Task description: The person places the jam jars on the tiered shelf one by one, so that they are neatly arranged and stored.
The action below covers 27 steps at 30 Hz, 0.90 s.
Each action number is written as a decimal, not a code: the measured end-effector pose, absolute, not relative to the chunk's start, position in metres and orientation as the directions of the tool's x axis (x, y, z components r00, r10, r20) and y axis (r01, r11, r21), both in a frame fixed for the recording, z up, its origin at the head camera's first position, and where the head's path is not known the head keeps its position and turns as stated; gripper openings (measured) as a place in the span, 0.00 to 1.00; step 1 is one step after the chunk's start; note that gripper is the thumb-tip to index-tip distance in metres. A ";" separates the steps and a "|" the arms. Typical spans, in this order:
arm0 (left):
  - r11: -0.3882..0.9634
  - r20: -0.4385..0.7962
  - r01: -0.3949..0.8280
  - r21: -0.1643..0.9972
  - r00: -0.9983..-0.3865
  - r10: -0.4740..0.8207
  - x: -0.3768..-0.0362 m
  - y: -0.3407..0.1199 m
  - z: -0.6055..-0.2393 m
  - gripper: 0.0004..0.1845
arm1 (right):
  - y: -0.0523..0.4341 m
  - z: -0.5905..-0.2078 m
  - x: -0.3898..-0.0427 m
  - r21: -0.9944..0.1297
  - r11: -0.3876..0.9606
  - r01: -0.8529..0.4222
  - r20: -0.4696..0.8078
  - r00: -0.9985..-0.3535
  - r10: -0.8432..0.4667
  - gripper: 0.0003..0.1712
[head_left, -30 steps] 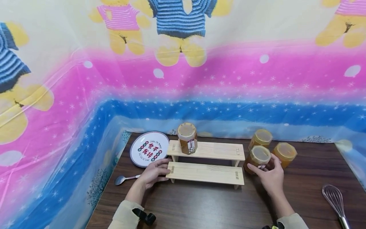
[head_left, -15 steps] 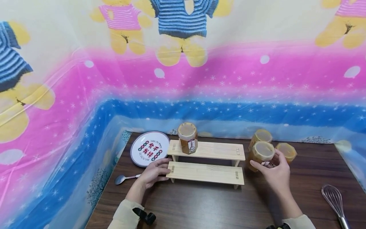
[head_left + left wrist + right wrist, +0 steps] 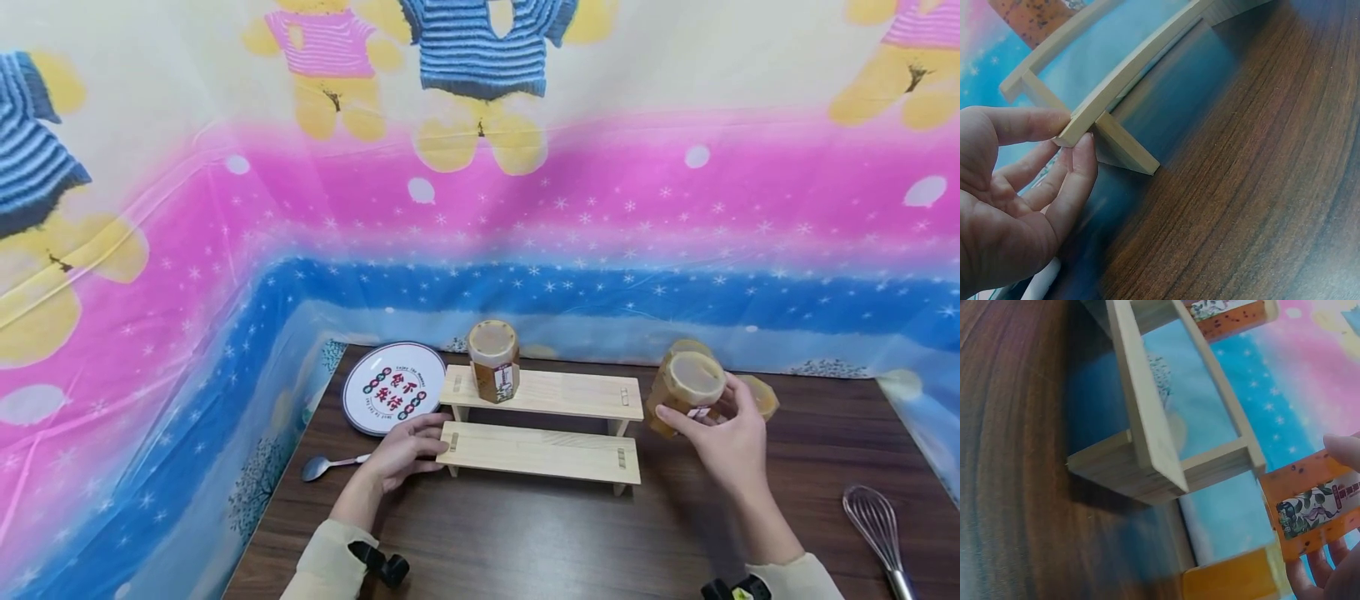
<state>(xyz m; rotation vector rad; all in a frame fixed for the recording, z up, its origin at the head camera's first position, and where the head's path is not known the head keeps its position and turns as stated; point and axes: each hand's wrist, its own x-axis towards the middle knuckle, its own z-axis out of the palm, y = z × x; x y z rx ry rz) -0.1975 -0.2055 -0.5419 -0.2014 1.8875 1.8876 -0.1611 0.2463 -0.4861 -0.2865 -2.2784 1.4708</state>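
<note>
Four lidded jars are in view. The right hand [image 3: 731, 437] grips the held jar [image 3: 686, 387], thumb on one side and fingers round the other, seemingly just off the tabletop [image 3: 525, 542]. The left hand [image 3: 402, 457] pinches the left end of the lower board of the two-step shelf [image 3: 536, 452]; a firm, light pinch should keep it from sliding. The held jar is probably best kept upright and clear of the back jar [image 3: 686, 344], the side jar [image 3: 763, 397] and the shelf's right end. Its wall looks orange with dark specks; whether those are contents or print, I cannot tell. The shelf jar [image 3: 494, 367] stands on the upper board, label outward.
</note>
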 end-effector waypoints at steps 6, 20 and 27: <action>0.049 -0.412 -0.411 0.910 -0.885 0.219 -0.198 -0.206 -0.542 0.33 | 0.243 -0.472 -0.162 -0.902 0.428 -0.055 0.226 -0.905 0.359 0.54; 0.048 -0.402 -0.402 0.914 -0.887 0.229 -0.197 -0.208 -0.541 0.34 | 0.223 -0.464 -0.174 -0.882 0.452 -0.134 0.275 -0.925 0.262 0.51; 0.045 -0.405 -0.406 0.913 -0.885 0.227 -0.197 -0.208 -0.544 0.33 | 0.209 -0.466 -0.182 -0.882 0.451 -0.139 0.265 -0.936 0.231 0.53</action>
